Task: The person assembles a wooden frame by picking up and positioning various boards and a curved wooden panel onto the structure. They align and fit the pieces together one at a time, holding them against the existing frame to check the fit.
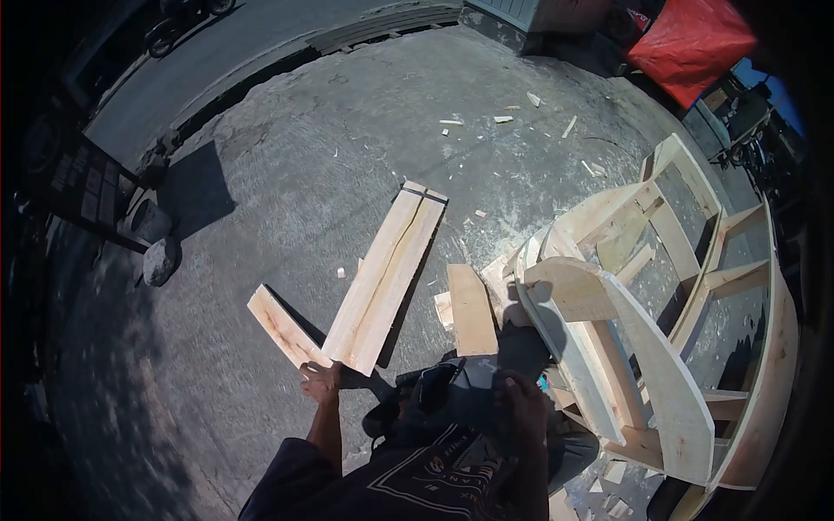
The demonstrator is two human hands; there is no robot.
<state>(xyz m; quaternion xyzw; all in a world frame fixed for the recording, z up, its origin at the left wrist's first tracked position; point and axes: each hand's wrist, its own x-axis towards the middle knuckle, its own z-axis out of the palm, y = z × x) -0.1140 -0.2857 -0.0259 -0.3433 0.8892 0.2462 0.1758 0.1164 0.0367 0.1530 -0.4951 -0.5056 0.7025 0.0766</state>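
My left hand (321, 382) is closed round the near end of a short, pale wooden board (287, 326), which slants away to the left. Close beside it lies a longer pair of planks (388, 278), strapped with a dark band at the far end and showing a wavy gap or grain line down the middle. In front of my lap, my right hand (521, 401) has its fingers curled; shadow hides what they hold, if anything. Just ahead of that hand a small tan board (472, 310) lies beside my knee.
A curved, ribbed wooden frame (625, 347) stands at my right. Wood offcuts (504, 119) are scattered on the concrete ground (287, 165). A stone (161, 262) and a signboard (82, 178) are at the left, a red cover (691, 48) at the back right.
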